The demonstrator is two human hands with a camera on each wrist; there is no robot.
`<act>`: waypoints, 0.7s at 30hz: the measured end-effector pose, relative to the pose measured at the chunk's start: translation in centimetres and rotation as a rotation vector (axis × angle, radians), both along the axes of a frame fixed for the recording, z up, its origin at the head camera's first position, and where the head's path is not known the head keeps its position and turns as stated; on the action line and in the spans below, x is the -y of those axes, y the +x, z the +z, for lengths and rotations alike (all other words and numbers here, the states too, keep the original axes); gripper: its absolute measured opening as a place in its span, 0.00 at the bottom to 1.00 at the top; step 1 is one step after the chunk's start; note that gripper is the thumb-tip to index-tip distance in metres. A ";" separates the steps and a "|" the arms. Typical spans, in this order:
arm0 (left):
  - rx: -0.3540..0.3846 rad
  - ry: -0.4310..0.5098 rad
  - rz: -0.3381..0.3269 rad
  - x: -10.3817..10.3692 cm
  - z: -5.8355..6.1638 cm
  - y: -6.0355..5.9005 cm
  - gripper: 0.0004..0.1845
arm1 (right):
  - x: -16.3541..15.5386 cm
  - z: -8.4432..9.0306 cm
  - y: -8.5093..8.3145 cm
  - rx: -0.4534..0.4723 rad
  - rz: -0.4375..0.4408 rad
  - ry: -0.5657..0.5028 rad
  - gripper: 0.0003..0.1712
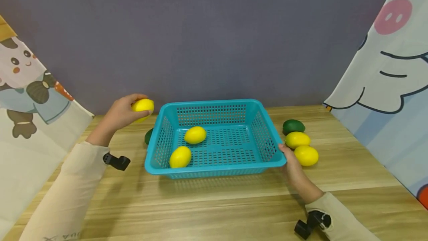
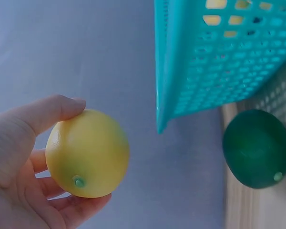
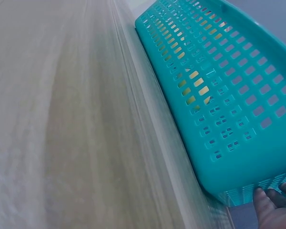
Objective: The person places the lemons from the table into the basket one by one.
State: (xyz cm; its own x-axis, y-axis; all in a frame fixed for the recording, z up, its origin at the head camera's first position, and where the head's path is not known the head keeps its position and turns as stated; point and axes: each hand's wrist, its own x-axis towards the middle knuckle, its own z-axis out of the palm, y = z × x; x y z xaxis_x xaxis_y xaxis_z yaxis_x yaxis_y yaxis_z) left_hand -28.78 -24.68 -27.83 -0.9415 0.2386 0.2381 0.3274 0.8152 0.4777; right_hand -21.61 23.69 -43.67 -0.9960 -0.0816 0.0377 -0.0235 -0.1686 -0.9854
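Observation:
My left hand (image 1: pixel 122 112) holds a yellow lemon (image 1: pixel 143 105) in the air, left of the turquoise plastic basket (image 1: pixel 214 170). In the left wrist view, thumb and fingers curl round this lemon (image 2: pixel 88 152), whose small green stem nub shows. Two more lemons lie inside the basket, one lemon (image 1: pixel 195 135) farther back and another lemon (image 1: pixel 180 157) by the front left corner. At the basket's front right corner, my right hand (image 1: pixel 295 170) grips the rim; the right wrist view shows its fingertips (image 3: pixel 262 200) against the outer end wall.
A dark green fruit (image 2: pixel 257 149) lies on the wooden table (image 1: pixel 214 211), left of the basket and partly hidden by it in the head view. To the right sit a green fruit (image 1: pixel 293 126) and two lemons (image 1: pixel 297 140) in a row. A grey wall (image 1: pixel 214 40) stands behind.

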 end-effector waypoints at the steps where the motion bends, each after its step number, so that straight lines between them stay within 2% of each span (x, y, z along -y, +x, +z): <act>1: 0.004 0.002 -0.004 -0.2 0.1 0.1 0.31 | 0.0 0.0 0.0 0.003 0.002 -0.002 0.16; 10: 0.037 0.000 -0.043 -1.8 1.1 0.6 0.32 | -0.2 0.0 0.0 -0.041 0.045 -0.017 0.15; 21: 0.035 0.013 -0.096 -3.1 1.9 0.8 0.30 | -0.2 -0.4 -0.3 0.010 0.010 0.005 0.19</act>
